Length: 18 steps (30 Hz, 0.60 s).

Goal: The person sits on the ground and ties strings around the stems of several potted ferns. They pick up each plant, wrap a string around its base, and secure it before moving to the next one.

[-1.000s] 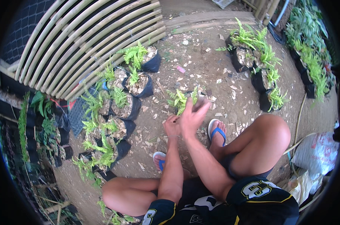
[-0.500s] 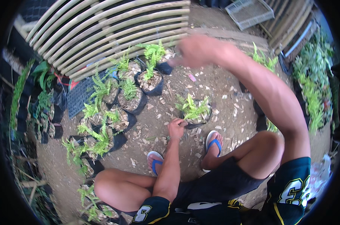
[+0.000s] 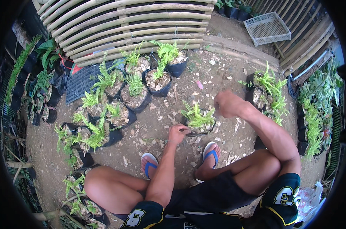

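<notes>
A small fern grows in a black plastic grow bag on the ground in front of my feet, with wood chips on its soil. My left hand pinches the near left rim of this bag between thumb and fingers. Just right of the fern, my right hand hangs with its fingers curled in, near the bag's right rim. Whatever that hand may hold is hidden behind its fingers.
Several bagged ferns stand in a cluster to the left, below a bamboo slat fence. More bagged ferns are at the right. A plastic crate lies at the far right. Wood chips litter the soil around my flip-flops.
My right hand has come down and nearer from over the far bags by the fence, to beside the fern. My left hand stays at the bag's rim. The view has shifted slightly.
</notes>
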Tool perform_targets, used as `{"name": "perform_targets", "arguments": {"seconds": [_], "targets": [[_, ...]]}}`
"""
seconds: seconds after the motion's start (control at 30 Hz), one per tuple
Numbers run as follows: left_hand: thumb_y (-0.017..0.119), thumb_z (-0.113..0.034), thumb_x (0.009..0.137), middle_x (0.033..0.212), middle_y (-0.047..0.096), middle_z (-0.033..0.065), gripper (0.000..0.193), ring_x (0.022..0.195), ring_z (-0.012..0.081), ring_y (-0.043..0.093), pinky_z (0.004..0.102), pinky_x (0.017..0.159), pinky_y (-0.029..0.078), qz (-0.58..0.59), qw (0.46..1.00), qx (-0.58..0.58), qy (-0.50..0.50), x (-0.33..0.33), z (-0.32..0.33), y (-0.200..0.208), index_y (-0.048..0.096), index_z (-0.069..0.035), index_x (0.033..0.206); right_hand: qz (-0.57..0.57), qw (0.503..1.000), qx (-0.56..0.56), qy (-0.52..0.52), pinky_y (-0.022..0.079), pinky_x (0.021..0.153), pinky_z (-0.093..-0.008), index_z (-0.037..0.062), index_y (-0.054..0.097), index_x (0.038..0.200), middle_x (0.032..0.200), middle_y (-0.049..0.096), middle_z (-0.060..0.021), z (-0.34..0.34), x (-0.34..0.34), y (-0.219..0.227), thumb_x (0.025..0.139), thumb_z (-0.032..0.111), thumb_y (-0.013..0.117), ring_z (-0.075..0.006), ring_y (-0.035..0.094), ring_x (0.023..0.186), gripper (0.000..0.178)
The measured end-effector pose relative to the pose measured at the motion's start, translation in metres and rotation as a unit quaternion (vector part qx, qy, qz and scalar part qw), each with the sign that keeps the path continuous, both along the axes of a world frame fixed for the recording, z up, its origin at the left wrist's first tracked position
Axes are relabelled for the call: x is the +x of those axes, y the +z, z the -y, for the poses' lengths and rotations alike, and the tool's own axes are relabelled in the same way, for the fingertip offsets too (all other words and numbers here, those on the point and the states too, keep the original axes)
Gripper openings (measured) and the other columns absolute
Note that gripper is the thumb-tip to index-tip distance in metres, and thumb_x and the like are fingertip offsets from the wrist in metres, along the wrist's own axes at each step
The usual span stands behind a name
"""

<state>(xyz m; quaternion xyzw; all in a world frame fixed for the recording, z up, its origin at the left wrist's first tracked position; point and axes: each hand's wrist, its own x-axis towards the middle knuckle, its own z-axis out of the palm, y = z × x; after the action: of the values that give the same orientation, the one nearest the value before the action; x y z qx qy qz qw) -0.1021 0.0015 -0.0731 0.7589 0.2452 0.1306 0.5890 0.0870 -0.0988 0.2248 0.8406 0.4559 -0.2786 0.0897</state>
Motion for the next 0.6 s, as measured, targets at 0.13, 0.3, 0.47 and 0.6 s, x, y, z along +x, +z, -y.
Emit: {"name": "perform_targets", "arguments": {"seconds": [0.13, 0.3, 0.47, 0.6], "targets": [[0.089, -0.013, 0.077, 0.089, 0.077, 0.0064, 0.017, 0.081, 0.0184, 0.070, 0.0319, 0.078, 0.055, -0.006, 1.000, -0.026, -0.012, 0.000, -0.001, -0.001, 0.082, -0.006, 0.091, -0.009, 0.997, -0.070, 0.030, 0.060, 0.085, -0.0455, -0.0107, 0.074, 0.094, 0.095, 0.073, -0.0318, -0.004, 0.002, 0.002, 0.086, 0.018, 0.079, -0.0438, 0.073, 0.098, 0.030], [0.089, -0.021, 0.082, 0.087, 0.076, 0.0023, 0.022, 0.082, 0.0125, 0.068, 0.0299, 0.079, 0.054, 0.015, 0.980, -0.179, -0.084, 0.000, -0.016, 0.005, 0.082, -0.006, 0.098, 0.095, 0.994, 0.046, 0.030, 0.060, 0.084, -0.0486, -0.0072, 0.074, 0.092, 0.092, 0.073, -0.0292, -0.001, 0.000, 0.017, 0.089, 0.004, 0.065, -0.0414, 0.074, 0.095, 0.015], [0.078, -0.025, 0.094, 0.082, 0.074, 0.0004, 0.026, 0.076, 0.0057, 0.062, 0.0267, 0.070, 0.050, 0.053, 0.961, -0.242, 0.125, 0.008, -0.054, 0.010, 0.077, 0.000, 0.090, 0.148, 0.975, 0.110, 0.127, 0.060, 0.079, -0.0503, 0.0020, 0.076, 0.092, 0.089, 0.073, -0.0243, 0.008, 0.002, 0.039, 0.092, 0.004, 0.057, -0.0395, 0.075, 0.088, 0.020], [0.075, -0.028, 0.096, 0.079, 0.073, 0.0005, 0.029, 0.072, 0.0056, 0.061, 0.0265, 0.067, 0.048, 0.092, 0.961, -0.129, 0.226, 0.028, -0.058, 0.012, 0.076, 0.001, 0.093, 0.158, 0.962, 0.134, 0.176, 0.060, 0.075, -0.0490, 0.0065, 0.076, 0.089, 0.088, 0.073, -0.0193, 0.009, 0.006, 0.037, 0.088, 0.006, 0.058, -0.0387, 0.074, 0.086, 0.018]]}}
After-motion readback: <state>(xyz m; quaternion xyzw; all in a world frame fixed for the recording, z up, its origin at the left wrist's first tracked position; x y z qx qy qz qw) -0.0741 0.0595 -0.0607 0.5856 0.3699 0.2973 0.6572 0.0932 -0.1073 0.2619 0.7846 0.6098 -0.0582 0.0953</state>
